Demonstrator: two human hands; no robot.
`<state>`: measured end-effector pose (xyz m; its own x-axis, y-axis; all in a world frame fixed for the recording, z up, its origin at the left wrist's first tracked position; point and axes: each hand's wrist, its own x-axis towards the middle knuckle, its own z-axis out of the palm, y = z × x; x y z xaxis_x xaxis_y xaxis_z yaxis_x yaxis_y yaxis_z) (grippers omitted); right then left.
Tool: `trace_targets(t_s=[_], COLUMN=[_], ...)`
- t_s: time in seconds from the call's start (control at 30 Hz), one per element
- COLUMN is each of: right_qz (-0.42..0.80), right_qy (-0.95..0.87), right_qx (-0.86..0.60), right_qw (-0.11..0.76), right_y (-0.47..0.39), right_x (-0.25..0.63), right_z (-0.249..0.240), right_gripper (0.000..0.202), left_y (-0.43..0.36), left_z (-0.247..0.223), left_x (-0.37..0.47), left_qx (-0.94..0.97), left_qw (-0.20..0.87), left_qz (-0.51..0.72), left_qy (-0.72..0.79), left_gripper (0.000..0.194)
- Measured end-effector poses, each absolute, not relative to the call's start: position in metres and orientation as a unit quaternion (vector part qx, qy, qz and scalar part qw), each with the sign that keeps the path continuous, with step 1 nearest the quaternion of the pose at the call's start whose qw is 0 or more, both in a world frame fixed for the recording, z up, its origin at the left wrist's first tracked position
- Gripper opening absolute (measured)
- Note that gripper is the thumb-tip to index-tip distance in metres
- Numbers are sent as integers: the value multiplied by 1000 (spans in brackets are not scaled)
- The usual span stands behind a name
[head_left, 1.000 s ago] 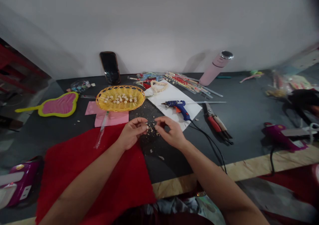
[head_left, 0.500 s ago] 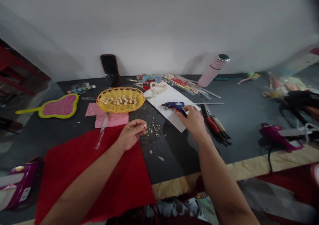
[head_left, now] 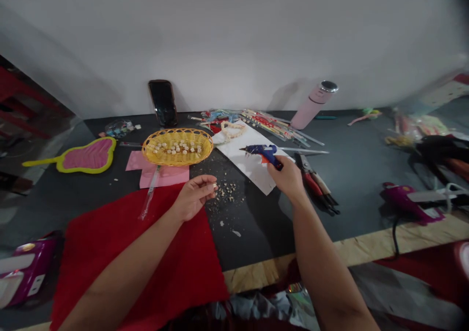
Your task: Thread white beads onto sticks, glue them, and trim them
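Note:
My left hand (head_left: 196,196) pinches a small pale bead (head_left: 214,187) between thumb and fingertips, above the edge of the red cloth (head_left: 146,253). My right hand (head_left: 287,177) is wrapped round the handle of a blue glue gun (head_left: 262,150), whose nozzle points left over a white sheet of paper (head_left: 256,177). A clear glue stick (head_left: 304,150) sticks out of the gun's back end. Small pale crumbs (head_left: 227,190) lie scattered just right of my left hand. Behind them stands a yellow woven basket (head_left: 176,159) with several pale bead-like cubes in it. A beaded loop (head_left: 232,129) rests on the paper's far end.
Pliers (head_left: 317,184) lie right of my right hand. A pink bottle (head_left: 315,105) and a phone (head_left: 163,102) stand by the wall. Bundled sticks (head_left: 267,123) lie between them. A yellow-rimmed paddle shape (head_left: 88,156) is at left; purple devices (head_left: 414,203) sit at both sides.
My right hand has closed round the glue gun's handle and raised it slightly, the gun shifting a little right and up. My left hand stays nearly still with the bead.

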<state>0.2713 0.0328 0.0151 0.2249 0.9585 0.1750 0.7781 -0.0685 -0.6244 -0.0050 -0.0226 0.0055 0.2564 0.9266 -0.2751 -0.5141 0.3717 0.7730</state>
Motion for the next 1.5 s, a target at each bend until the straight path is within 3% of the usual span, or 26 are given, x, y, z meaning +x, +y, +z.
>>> trace_targets(t_s=[0.13, 0.23, 0.3, 0.53, 0.77, 1.5], right_qz=[392, 563, 606, 570, 574, 581], right_qy=[-488, -407, -395, -501, -638, -649], right_qx=[-621, -528, -489, -418, -348, -329], right_qw=[472, 489, 487, 500, 377, 365], right_y=[29, 23, 18, 2, -5, -5], right_x=[269, 262, 256, 231, 214, 210], right_z=[26, 35, 40, 44, 35, 25], right_gripper=[24, 24, 27, 26, 33, 33], left_y=[-22, -23, -23, -17, -8, -8], left_z=[2, 0, 0, 7, 2, 3], left_x=[-5, -5, -5, -12, -24, -21], left_qx=[288, 292, 298, 289, 250, 254], left_qw=[733, 731, 732, 723, 719, 727], left_qz=[489, 485, 480, 505, 547, 540], left_qy=[375, 381, 381, 373, 349, 340], left_gripper=[24, 22, 21, 18, 17, 16])
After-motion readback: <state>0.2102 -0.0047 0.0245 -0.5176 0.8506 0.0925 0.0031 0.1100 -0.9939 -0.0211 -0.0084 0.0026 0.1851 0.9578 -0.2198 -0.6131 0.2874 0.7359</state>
